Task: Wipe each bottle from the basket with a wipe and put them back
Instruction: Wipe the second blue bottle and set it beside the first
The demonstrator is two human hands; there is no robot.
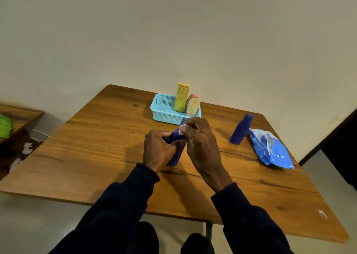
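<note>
Dark-blue plastic bottle point(176, 156), tilted, is gripped round its body by the left hand point(159, 149), seemingly steadied so the right hand point(200, 143), pinching a small white wipe point(182, 129), can rub its neck.

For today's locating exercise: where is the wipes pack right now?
In the head view, the wipes pack lies on the right side of the table, just right of the unheld blue bottle and close to the table's right edge.

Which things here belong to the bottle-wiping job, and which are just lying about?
Job: held blue bottle, wipe, blue basket, yellow bottle, cream bottle, standing blue bottle, wipes pack.
Lying about: green object, white scraps, both left of the table.
</note>
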